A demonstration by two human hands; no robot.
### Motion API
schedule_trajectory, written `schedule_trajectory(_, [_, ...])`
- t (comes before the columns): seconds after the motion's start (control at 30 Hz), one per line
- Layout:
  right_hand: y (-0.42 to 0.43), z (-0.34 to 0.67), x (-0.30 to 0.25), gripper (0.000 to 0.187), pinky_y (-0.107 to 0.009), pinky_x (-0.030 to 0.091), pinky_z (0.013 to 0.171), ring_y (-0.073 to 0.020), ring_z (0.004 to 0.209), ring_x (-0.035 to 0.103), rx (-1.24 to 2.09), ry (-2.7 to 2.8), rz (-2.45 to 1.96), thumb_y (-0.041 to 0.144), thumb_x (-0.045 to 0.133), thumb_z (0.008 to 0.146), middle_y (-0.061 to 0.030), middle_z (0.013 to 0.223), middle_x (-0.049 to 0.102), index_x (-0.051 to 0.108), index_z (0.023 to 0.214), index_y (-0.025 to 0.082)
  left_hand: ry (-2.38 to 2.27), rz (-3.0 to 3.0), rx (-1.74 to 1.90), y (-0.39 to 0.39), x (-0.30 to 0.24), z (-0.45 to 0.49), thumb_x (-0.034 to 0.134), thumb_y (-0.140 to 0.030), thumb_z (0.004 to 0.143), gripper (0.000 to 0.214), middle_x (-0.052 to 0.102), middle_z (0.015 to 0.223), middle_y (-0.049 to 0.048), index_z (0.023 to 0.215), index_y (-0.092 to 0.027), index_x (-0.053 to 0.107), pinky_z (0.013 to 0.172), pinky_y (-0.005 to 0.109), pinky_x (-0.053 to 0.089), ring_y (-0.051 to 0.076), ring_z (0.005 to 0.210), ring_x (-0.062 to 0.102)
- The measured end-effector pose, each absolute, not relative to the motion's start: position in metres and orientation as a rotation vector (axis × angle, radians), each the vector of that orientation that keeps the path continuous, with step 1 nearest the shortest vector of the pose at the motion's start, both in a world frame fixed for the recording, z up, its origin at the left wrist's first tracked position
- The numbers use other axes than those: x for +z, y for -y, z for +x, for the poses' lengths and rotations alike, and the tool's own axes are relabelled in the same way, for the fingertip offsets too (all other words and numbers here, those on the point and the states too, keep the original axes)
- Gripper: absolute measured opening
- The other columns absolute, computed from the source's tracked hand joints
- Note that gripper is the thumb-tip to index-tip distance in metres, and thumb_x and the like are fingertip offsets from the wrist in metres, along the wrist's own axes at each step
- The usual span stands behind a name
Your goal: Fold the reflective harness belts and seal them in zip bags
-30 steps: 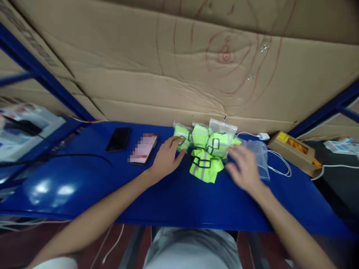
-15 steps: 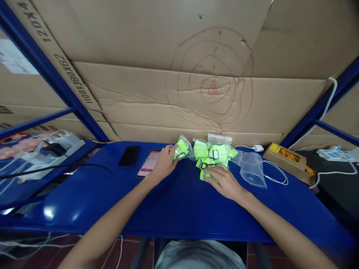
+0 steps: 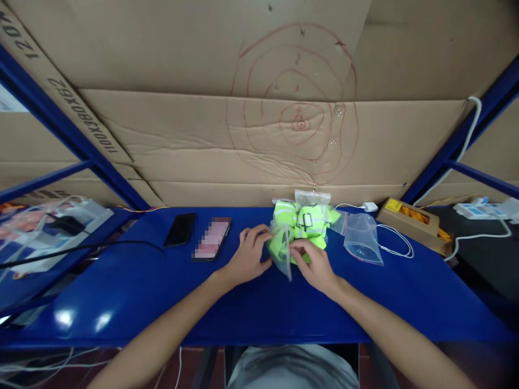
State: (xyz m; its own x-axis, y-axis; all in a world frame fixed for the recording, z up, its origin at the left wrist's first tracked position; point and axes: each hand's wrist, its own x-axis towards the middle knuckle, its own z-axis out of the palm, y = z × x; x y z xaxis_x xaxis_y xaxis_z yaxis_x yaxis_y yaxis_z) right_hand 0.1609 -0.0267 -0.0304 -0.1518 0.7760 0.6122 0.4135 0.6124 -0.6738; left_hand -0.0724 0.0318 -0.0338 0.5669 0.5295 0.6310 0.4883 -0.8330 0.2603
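A clear plastic zip bag [image 3: 283, 262] with a neon-yellow reflective strap bundle inside lies at the front left of a pile. My left hand [image 3: 250, 256] cups the bag's left side, thumb and fingers curved against it. My right hand [image 3: 315, 266] pinches the bag's right edge between thumb and fingers. Behind and right of it are more neon-yellow reflective straps [image 3: 319, 219] with black buckles, folded into bundles. Some of these sit in clear bags; part of the front bundle is hidden by my right hand.
A flat clear bag [image 3: 362, 240] and a white cable [image 3: 399, 243] lie to the right, by a cardboard box [image 3: 411, 227] with orange contents. Left are a black phone [image 3: 180, 229] and a phone with a lit screen [image 3: 212, 239]. Cardboard [image 3: 182, 140] walls the back of the blue table [image 3: 162, 286].
The bag in my left hand has come nearer and to the right, in front of the pile. My right hand has left the front bundle and now pinches the bag's edge. The view has shifted slightly.
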Motion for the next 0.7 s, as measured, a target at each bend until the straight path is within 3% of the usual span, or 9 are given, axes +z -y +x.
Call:
schedule_trajectory(0.07, [0.026,0.158,-0.031,0.009,-0.026,0.056,0.069,-0.0145,0.073,0.069,0.424,1.845,-0.950,0.032,0.059,0.104,-0.0025,0.089,0.073,0.064,0.106,0.024,-1.013,2.592,1.213,-0.029,-0.046,-0.065,0.069,-0.006,0.080,0.050,0.055,0.126,0.0161,0.125,-0.020,0.051,0.099,0.059,0.050,0.037,0.122,0.059])
schedule_trajectory(0.2, [0.025,0.157,-0.032,0.012,-0.028,0.057,0.071,-0.0162,0.079,0.071,0.427,1.872,-0.977,0.035,0.061,0.103,-0.0034,0.092,0.072,0.061,0.109,0.024,-0.994,2.418,1.281,-0.024,-0.057,-0.055,0.068,-0.010,0.083,0.039,0.051,0.106,0.0074,0.112,-0.020,0.043,0.075,0.038,0.058,0.022,0.090,0.062])
schedule_trajectory(0.27, [0.025,0.159,-0.032,0.016,-0.030,0.058,0.074,-0.0181,0.085,0.073,0.432,1.851,-1.019,0.037,0.061,0.103,-0.0054,0.098,0.072,0.060,0.113,0.025,-0.957,2.350,1.269,-0.019,-0.054,-0.053,0.066,-0.014,0.087,0.039,0.051,0.104,0.0055,0.116,-0.021,0.040,0.077,0.036,0.059,0.019,0.089,0.063])
schedule_trajectory(0.37, [0.024,0.163,-0.030,0.024,-0.031,0.059,0.076,-0.0193,0.091,0.073,0.438,1.814,-1.048,0.039,0.064,0.101,-0.0076,0.107,0.073,0.059,0.120,0.025,-0.857,2.265,1.288,-0.011,-0.043,-0.052,0.062,-0.018,0.093,0.048,0.051,0.122,0.0116,0.134,-0.022,0.036,0.095,0.041,0.059,0.022,0.111,0.064])
schedule_trajectory(0.43, [0.023,0.164,-0.027,0.019,-0.029,0.059,0.072,-0.0179,0.087,0.073,0.428,1.773,-1.041,0.038,0.065,0.101,-0.0064,0.103,0.073,0.062,0.114,0.025,-0.805,2.281,1.314,-0.007,-0.036,-0.054,0.065,-0.024,0.095,0.049,0.050,0.130,0.0133,0.137,-0.023,0.039,0.101,0.043,0.057,0.023,0.121,0.061])
schedule_trajectory(0.57, [0.026,0.159,-0.025,0.009,-0.024,0.058,0.064,-0.0141,0.075,0.071,0.529,1.740,-1.022,0.033,0.066,0.100,-0.0015,0.086,0.073,0.066,0.103,0.025,-0.918,2.607,1.248,0.000,-0.028,-0.055,0.074,-0.036,0.094,0.025,0.058,0.114,0.0081,0.111,-0.023,0.061,0.092,0.040,0.052,0.024,0.108,0.062])
schedule_trajectory(0.7, [0.032,0.151,-0.027,0.007,-0.022,0.059,0.064,-0.0132,0.074,0.074,0.648,1.748,-1.017,0.030,0.068,0.098,-0.0007,0.087,0.077,0.068,0.102,0.024,-0.839,2.609,1.162,0.003,-0.027,-0.053,0.067,-0.029,0.098,0.010,0.064,0.096,0.0038,0.099,-0.020,0.062,0.082,0.035,0.049,0.018,0.090,0.064])
